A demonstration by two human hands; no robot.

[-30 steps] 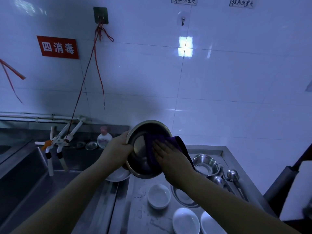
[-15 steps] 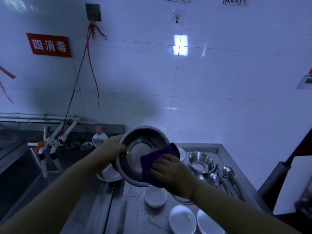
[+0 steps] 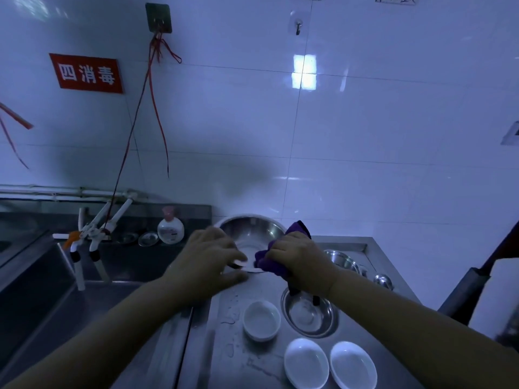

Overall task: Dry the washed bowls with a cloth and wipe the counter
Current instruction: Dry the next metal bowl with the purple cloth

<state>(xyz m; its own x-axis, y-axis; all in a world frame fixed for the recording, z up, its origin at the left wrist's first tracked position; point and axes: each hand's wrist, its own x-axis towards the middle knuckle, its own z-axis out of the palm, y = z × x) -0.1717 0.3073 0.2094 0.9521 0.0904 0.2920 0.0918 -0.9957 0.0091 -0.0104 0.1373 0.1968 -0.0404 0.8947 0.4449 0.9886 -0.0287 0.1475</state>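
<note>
The large steel bowl is set at the back of the counter, steadied by the spread left hand; the purple cloth is bunched in the right hand, presumably kept ready for the white bowls nearby.

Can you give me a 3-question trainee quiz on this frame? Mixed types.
1. True or false: the right hand has its grip on the purple cloth.
2. How many white bowls sit on the counter near the camera? A) one B) three C) five
3. Fill in: the left hand is at the rim of the large ____ bowl.

Key: 1 true; 2 B; 3 steel.
</note>
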